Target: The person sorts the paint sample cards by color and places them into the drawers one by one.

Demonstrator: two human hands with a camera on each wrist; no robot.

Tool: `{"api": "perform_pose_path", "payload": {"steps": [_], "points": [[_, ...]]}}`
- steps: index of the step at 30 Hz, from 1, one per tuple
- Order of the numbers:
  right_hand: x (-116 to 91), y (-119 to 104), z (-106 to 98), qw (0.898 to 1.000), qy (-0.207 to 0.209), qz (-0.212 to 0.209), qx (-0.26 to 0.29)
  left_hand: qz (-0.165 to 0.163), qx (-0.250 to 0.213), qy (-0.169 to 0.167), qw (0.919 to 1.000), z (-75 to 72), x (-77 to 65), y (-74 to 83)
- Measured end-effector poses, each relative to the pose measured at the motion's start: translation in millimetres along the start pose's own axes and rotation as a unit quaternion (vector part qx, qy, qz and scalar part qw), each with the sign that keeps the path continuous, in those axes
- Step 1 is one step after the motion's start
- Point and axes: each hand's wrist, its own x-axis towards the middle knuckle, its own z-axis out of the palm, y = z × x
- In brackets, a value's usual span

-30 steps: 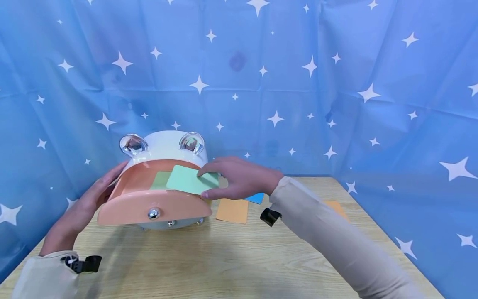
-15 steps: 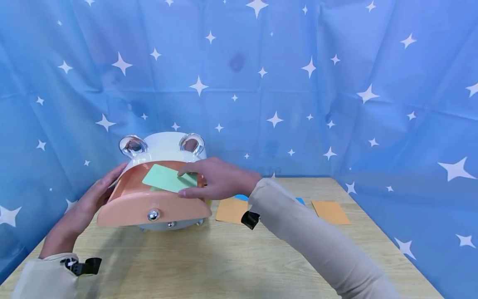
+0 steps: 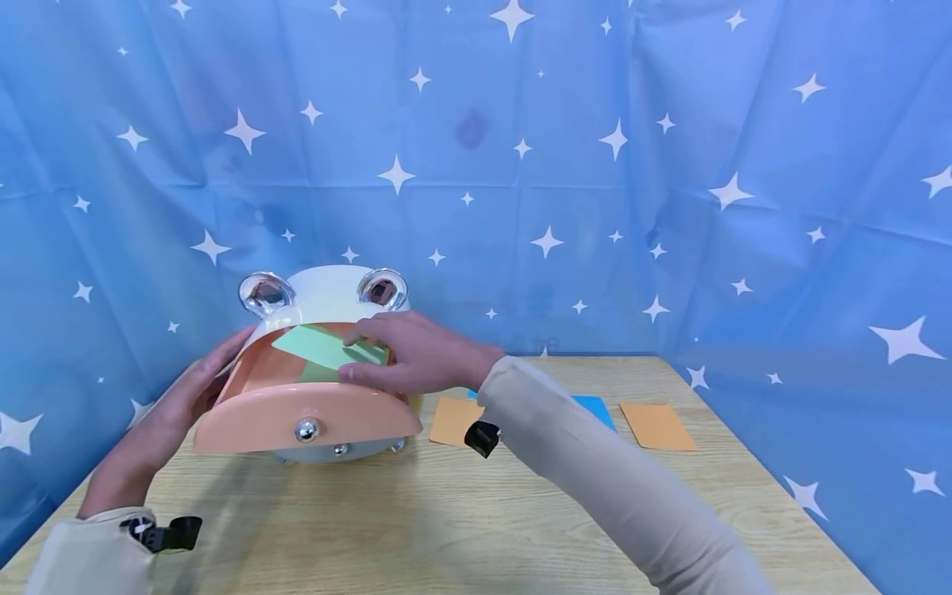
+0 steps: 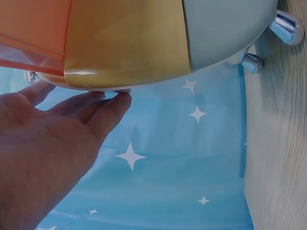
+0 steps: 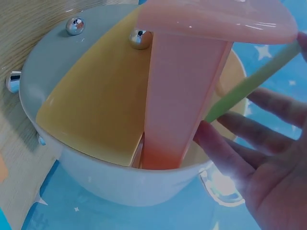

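Observation:
A white rounded drawer box (image 3: 327, 293) with two chrome ears stands at the left of the table, its pink top drawer (image 3: 253, 423) pulled out. My right hand (image 3: 420, 355) pinches a light green card (image 3: 308, 343) between thumb and fingers, tilted over the drawer's opening. Beneath it lies a darker green patch (image 3: 316, 374), seemingly another card inside the drawer. In the right wrist view the green card (image 5: 254, 82) appears edge-on at the drawer's side. My left hand (image 3: 182, 405) rests its fingers against the box's left side; in the left wrist view they look fairly straight.
On the wooden table (image 3: 476, 512) an orange card (image 3: 449, 420) lies right of the box, with a blue card (image 3: 595, 409) and another orange card (image 3: 658, 426) farther right. Below the pink drawer are a yellow drawer (image 5: 103, 105) and a grey one (image 5: 53, 62). A starry blue curtain (image 3: 476, 207) surrounds the table.
My right hand has moved left with the green card, bringing it from the drawer's right edge to over the opening, lower into it. The left hand stays in place.

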Motion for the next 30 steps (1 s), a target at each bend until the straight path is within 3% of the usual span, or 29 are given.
{"api": "perform_pose_path", "payload": {"steps": [14,28,30], "points": [[1.3,-1.3,2.7,1.000,-0.014,0.019,0.019,0.014,-0.022,-0.008,0.9996,-1.3,0.4,-2.0],[-12.3,2.3,-2.8,1.000,0.005,-0.013,0.006,0.004,-0.011,-0.002,0.9999,-0.5,1.1,-8.4],[-15.9,2.8,-3.2,1.000,0.007,-0.015,0.002,-0.001,-0.026,-0.004,0.9996,-0.4,1.1,-8.4]]}}
